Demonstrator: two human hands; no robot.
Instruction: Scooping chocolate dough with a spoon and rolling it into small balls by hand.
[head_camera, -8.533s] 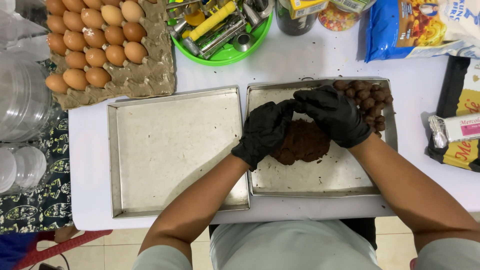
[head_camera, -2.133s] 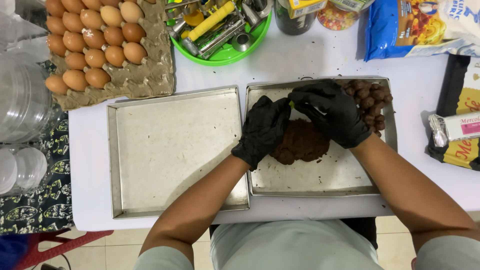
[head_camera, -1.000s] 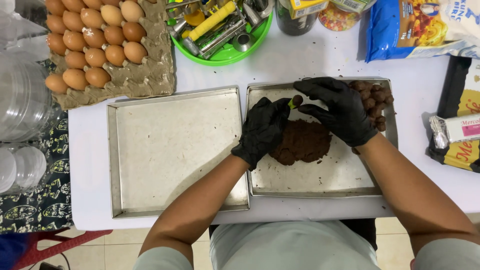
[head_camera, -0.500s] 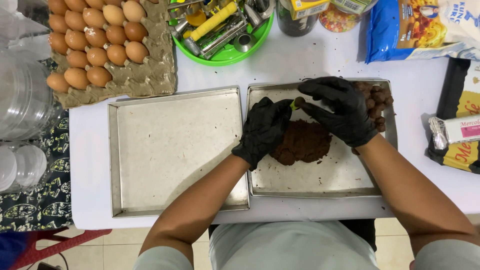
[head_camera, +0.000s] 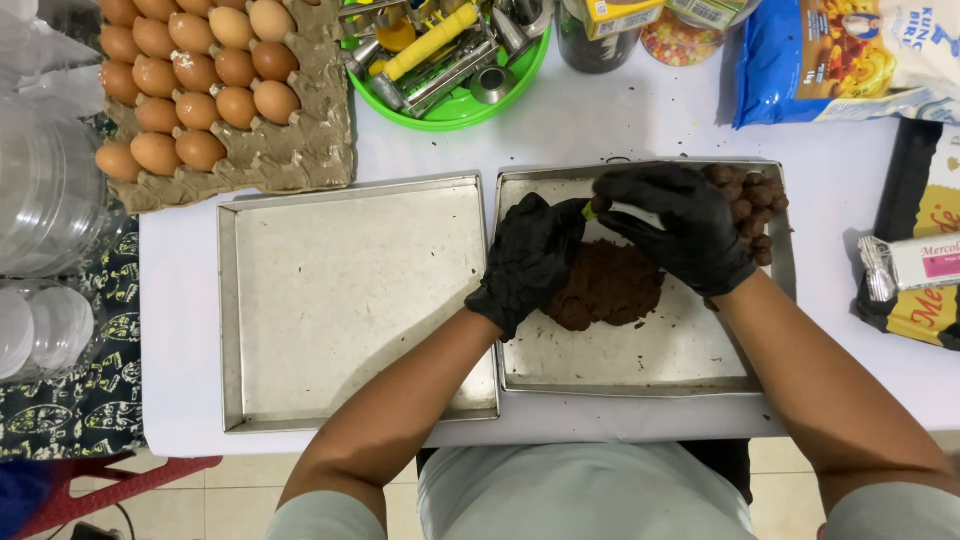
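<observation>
Gloved hands (head_camera: 610, 245) pinching, perhaps, dough (head_camera: 608, 288)

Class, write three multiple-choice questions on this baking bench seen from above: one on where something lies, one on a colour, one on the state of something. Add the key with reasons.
1. Where does the dark dough mound lie?
A. in the right tray
B. in the left tray
C. in the green bowl

2. What colour are the gloves on the left hand and the right hand?
A. blue
B. black
C. white

3. What state is the left tray in?
A. filled with dough balls
B. holding no dough
C. stacked with eggs

Key: 1 A, the mound sits in the right tray under both hands. 2 B, both gloves are black. 3 B, only bare metal shows there; the dough balls are piled in the right tray's far corner and the eggs sit in their carton.
</observation>
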